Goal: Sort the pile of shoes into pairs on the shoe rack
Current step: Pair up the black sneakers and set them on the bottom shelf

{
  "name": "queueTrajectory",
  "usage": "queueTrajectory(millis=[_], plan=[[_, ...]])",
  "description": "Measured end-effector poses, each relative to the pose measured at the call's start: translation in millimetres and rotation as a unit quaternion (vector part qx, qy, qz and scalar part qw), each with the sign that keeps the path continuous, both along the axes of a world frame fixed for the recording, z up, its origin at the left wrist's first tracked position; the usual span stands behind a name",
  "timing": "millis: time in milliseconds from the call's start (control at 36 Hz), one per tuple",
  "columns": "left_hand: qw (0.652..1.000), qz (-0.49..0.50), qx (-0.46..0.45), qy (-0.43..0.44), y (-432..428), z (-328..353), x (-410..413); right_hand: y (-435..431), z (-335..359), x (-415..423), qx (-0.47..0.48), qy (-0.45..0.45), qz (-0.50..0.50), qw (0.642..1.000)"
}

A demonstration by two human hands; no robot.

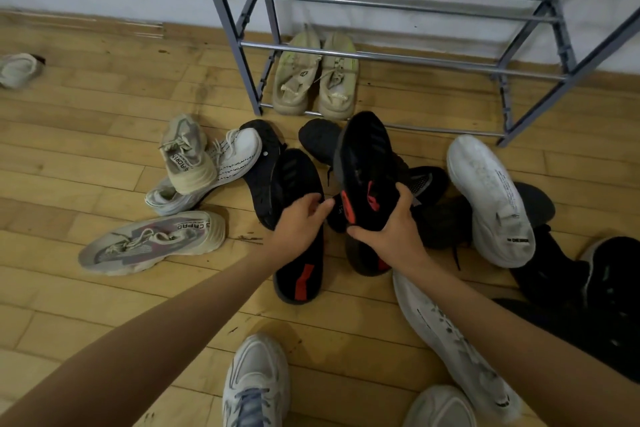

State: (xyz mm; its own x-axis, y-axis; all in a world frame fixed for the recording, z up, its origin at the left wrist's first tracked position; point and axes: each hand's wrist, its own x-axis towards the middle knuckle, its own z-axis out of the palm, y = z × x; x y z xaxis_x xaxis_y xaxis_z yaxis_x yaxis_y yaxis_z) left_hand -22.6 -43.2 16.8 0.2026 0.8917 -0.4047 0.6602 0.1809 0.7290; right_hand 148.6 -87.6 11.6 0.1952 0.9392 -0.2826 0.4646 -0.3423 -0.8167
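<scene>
We saw the shoe rack's (408,59) bottom tier open right of the beige pair (315,80); black shoes (320,139) crowded its front.

A grey metal shoe rack (408,59) stands against a white wall, a beige pair (315,80) side by side on its lowest rails, heels outward. On the wooden floor before it lies a loose pile of shoes (346,191): black ones with red-marked soles upturned at centre, pale sneakers (194,163) tumbled to the left, white sneakers (491,198) and more black shoes to the right.
</scene>
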Motion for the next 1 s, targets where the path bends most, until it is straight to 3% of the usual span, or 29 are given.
queueTrajectory(millis=[83, 194, 333, 417, 528, 667, 1000], plan=[[0.99, 0.044, -0.096, -0.098, -3.1, 4.8, 5.1, 3.1, 3.7, -12.8, 0.011, -0.002, 0.031, 0.999], [0.967, 0.117, -0.132, -0.186, -2.5, 6.6, -1.1, 6.1, 6.1, -27.3, 0.02, -0.011, 0.073, 0.997], [0.962, 0.175, -0.102, -0.182, 6.7, 9.2, -34.9, 17.1, 15.2, -29.1, -0.039, 0.083, 0.157, 0.983], [0.955, 0.206, -0.104, -0.189, 13.3, 11.1, -60.1, 23.8, 13.6, -32.2, -0.082, 0.129, 0.137, 0.979], [0.947, 0.235, -0.118, -0.185, 13.2, 12.1, -88.7, 31.1, 1.1, -36.5, -0.138, 0.055, 0.102, 0.984], [0.942, 0.242, -0.149, -0.178, 4.0, 8.3, -112.3, 31.0, -12.1, -45.8, -0.216, -0.008, 0.148, 0.965], [0.93, 0.255, -0.187, -0.185, -7.3, -2.3, -134.1, 30.5, -23.9, -78.5, -0.241, -0.072, 0.154, 0.956]])
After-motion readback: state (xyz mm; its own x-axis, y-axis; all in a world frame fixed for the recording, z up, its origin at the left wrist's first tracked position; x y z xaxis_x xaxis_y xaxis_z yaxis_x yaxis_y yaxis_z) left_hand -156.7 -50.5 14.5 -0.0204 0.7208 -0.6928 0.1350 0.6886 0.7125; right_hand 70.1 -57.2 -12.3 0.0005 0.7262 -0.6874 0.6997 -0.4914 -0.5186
